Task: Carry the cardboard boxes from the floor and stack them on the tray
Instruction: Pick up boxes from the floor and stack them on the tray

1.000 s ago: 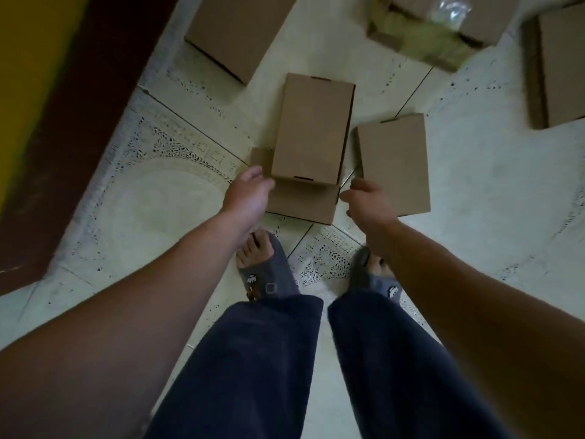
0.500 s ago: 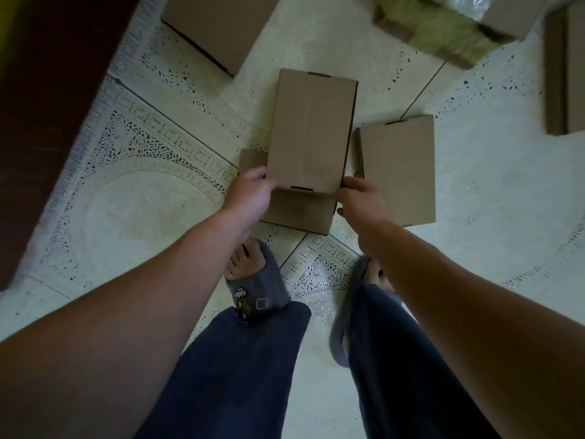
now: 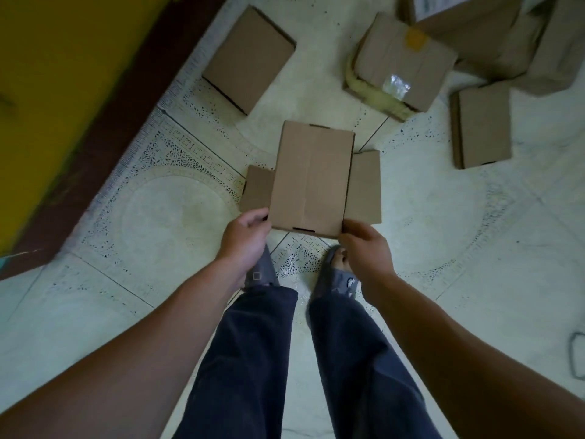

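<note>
Having closed in since the earlier frame, our left hand point(image 3: 245, 239) and right hand point(image 3: 367, 248) are gripping the top cardboard box point(image 3: 311, 179) by its near corners, fingers point(image 3: 254, 215) curled round it, above two other boxes point(image 3: 258, 190) on the floor point(image 3: 459, 248). We are aiming to lift it level.

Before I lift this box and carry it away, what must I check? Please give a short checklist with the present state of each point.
1. The left hand grips the near left corner of the top box: ok.
2. The right hand grips its near right corner: ok.
3. Whether the lower cardboard under it is one box or two, and whether it is held too: cannot tell.
4. The tray is in sight: not ok, it is out of view.
5. The floor ahead is free: not ok, the flat box, the taped box and the side box lie there.
</note>
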